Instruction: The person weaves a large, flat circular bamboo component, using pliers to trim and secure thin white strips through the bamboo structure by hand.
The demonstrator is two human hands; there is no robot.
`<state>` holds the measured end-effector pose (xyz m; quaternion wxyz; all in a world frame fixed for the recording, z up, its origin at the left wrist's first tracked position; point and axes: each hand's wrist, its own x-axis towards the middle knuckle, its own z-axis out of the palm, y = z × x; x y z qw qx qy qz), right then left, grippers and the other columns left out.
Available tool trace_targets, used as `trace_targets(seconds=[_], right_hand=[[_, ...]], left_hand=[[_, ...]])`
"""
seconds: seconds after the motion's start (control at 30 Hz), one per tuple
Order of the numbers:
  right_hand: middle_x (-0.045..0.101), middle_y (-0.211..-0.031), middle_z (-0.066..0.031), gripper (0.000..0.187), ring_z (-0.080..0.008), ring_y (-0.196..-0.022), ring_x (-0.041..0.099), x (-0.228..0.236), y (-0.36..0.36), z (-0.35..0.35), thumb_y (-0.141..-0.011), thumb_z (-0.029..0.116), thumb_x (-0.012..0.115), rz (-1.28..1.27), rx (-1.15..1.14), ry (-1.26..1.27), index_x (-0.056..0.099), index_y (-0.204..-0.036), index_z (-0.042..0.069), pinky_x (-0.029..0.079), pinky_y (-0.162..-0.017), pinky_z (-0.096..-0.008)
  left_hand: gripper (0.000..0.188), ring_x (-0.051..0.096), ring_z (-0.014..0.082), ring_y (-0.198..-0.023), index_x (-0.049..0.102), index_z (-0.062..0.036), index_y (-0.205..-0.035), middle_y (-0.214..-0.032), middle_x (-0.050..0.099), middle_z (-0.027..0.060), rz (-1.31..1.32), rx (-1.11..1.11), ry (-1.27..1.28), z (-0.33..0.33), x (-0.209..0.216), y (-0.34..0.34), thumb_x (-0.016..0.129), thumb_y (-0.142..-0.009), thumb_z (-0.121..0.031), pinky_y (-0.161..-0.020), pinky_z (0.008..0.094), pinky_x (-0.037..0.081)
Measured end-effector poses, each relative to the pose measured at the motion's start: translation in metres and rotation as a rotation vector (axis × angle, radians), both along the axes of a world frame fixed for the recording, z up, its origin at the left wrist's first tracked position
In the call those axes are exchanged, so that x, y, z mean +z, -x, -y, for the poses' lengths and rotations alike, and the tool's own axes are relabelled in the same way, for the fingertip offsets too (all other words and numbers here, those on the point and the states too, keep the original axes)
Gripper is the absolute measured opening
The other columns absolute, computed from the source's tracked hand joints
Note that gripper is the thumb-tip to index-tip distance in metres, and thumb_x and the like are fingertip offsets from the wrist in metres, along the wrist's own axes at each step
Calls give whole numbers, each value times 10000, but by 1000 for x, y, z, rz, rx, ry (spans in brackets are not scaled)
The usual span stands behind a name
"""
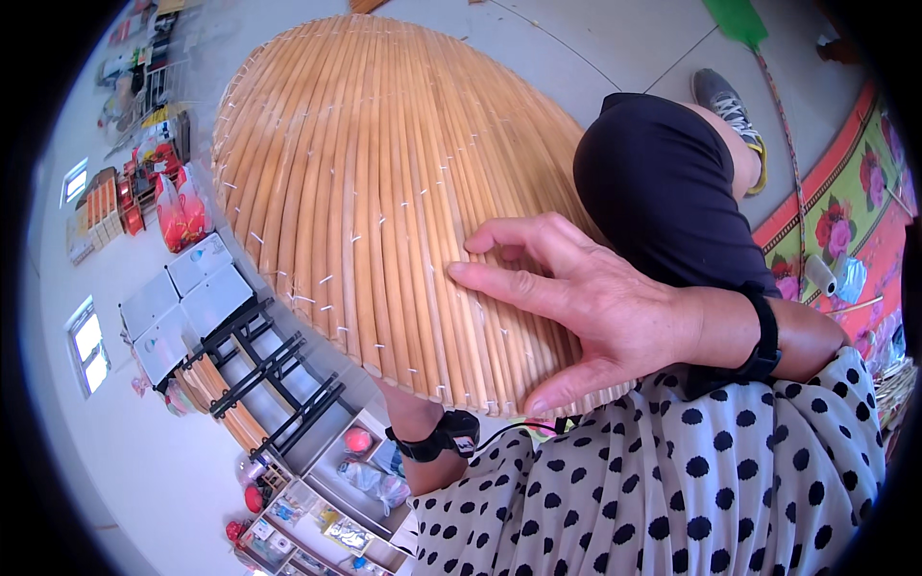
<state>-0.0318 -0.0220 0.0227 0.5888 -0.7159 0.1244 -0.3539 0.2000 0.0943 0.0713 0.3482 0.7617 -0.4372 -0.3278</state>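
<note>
A large round mat of straw-coloured stalks [384,163], laid side by side and stitched with short white threads, tilts across my lap. Spread over its lower right part, my right hand [615,298] touches the stalks with its fingertips. The thumb lies well apart from the other fingers near the mat's lower edge, and nothing shows between them. Of my left arm, only the wrist [418,422] with a black band appears below that edge. The left fingers are hidden behind the mat. A black band [764,336] also circles my right wrist.
My knee in dark cloth [663,192] borders the mat's right side. A floral cloth [845,202], a thread spool [819,276] and a green flat-headed thing with a long handle [738,19] lie at right. A black-framed rack [279,374] and open shelves [317,509] stand left.
</note>
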Motion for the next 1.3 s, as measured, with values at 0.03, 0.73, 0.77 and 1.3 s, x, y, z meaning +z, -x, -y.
trace_targets(seconds=[0.03,0.73,0.77,1.3], right_hand=[[385,-1379,-199,1037,-329,-1170,451,1,0,0,-716,627,766,-2,-3,1,390,-1492,52,414,-984,-434],[358,-1438,-220,1102,-374,-1253,422,0,3,0,-706,598,792,-29,9,31,322,-1496,-10,368,-1055,-454],[350,-1451,-221,1107,-379,-1262,417,0,4,0,-705,586,798,-26,20,24,311,-1501,-9,365,-1061,-454],[285,-1506,-259,1031,-406,-1382,349,1,20,-5,-660,273,876,41,108,-101,314,-1451,-77,366,-1114,-420]], left_hand=[[806,569,286,-1208,385,-19,-1448,-1368,544,184,-2,-1,1,1,0,0,725,-838,-421,-1008,415,464],[813,573,276,-1208,372,-36,-1465,-1384,538,179,-50,35,24,10,0,12,761,-833,-367,-999,410,482],[813,573,275,-1208,371,-36,-1466,-1385,538,179,-50,39,23,11,1,13,763,-833,-364,-998,410,483],[826,577,267,-1208,361,-49,-1479,-1397,534,175,-86,61,47,15,10,27,789,-829,-323,-991,407,497]])
